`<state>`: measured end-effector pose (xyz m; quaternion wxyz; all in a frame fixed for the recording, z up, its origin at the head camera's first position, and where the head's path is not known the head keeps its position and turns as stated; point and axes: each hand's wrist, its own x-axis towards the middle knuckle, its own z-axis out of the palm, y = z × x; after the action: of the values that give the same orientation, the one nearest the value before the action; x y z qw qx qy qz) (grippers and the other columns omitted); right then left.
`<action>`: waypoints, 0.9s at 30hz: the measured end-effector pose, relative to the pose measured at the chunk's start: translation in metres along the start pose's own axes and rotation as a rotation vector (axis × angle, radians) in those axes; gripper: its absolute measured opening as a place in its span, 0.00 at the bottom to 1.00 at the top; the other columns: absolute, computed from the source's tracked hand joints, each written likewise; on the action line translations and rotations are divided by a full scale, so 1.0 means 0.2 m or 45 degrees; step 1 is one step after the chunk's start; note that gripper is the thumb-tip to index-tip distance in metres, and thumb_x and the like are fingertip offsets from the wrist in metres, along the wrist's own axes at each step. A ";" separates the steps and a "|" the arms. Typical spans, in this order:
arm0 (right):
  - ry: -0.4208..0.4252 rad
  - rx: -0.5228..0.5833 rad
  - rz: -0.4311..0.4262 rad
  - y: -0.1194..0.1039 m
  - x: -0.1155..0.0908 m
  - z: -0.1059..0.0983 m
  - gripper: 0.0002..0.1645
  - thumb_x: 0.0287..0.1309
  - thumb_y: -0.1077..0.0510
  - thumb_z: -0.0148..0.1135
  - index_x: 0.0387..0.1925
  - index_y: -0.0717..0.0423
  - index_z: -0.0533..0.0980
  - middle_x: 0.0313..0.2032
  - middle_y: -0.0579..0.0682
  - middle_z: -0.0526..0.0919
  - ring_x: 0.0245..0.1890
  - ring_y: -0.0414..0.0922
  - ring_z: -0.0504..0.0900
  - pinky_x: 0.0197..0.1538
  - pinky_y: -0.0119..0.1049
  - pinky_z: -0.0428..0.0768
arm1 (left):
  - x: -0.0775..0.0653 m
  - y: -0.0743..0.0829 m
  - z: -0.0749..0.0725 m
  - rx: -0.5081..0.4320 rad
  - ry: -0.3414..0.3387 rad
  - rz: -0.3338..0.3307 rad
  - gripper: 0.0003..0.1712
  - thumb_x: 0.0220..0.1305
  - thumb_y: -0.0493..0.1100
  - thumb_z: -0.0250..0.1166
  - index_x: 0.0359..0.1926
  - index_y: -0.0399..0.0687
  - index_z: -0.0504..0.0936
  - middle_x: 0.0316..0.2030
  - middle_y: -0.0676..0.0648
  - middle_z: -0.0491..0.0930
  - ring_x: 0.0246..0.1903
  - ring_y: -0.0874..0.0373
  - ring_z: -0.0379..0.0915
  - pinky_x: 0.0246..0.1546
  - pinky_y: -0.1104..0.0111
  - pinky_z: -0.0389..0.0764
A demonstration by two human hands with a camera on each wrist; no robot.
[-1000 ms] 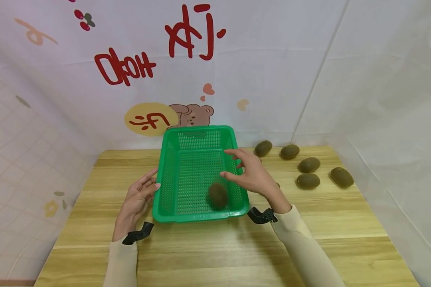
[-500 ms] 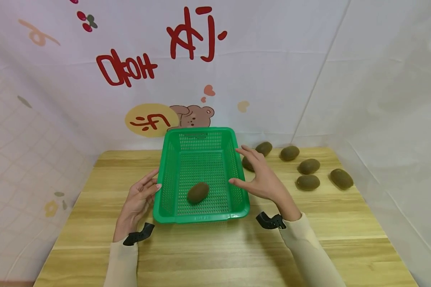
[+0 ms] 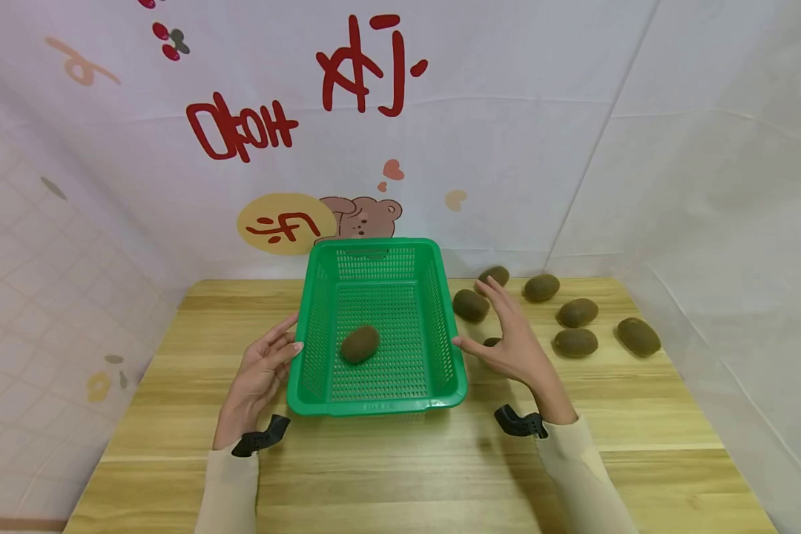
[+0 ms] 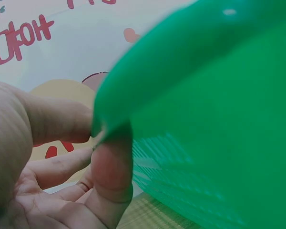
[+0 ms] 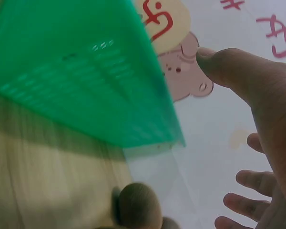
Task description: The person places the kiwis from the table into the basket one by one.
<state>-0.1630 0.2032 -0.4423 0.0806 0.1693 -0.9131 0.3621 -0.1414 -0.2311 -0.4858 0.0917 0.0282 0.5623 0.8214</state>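
A green plastic basket point(image 3: 377, 407) with slotted walls stands on the wooden table, and one brown kiwifruit point(image 3: 360, 344) lies inside it. My left hand point(image 3: 259, 374) pinches the basket's left rim between thumb and fingers; the left wrist view shows this grip on the rim point(image 4: 148, 62) close up. Just off the basket's right side, my right hand point(image 3: 517, 341) is spread and holds nothing. Under its fingers lies a kiwifruit point(image 3: 471, 305), and another point(image 3: 491, 342) is mostly hidden behind the thumb. In the right wrist view a kiwifruit point(image 5: 139, 206) sits below the spread fingers.
Several more kiwifruit lie on the table at the right, among them one kiwifruit point(image 3: 577, 343) beside the hand and one point(image 3: 638, 337) furthest right. Behind the table point(image 3: 400, 475) hangs a white printed cloth point(image 3: 507, 133), with white sheets at both sides.
My right hand has moved right, out from over the basket to the loose kiwifruit. The kiwifruit in the basket has rolled left and settled further in. My left hand keeps its grip.
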 end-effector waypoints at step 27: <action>-0.027 -0.033 0.194 0.36 -0.16 0.08 0.56 0.52 0.49 0.80 0.77 0.58 0.61 0.75 0.66 0.62 0.74 0.70 0.58 0.73 0.73 0.60 | -0.01 0.00 0.00 -0.020 -0.009 0.012 0.43 0.72 0.28 0.60 0.80 0.33 0.48 0.46 0.52 0.82 0.40 0.64 0.84 0.40 0.75 0.88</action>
<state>-0.1600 0.2499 -0.5079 0.0452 0.1023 -0.9287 0.3537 -0.1399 -0.2305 -0.4861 0.0900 0.0333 0.5554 0.8260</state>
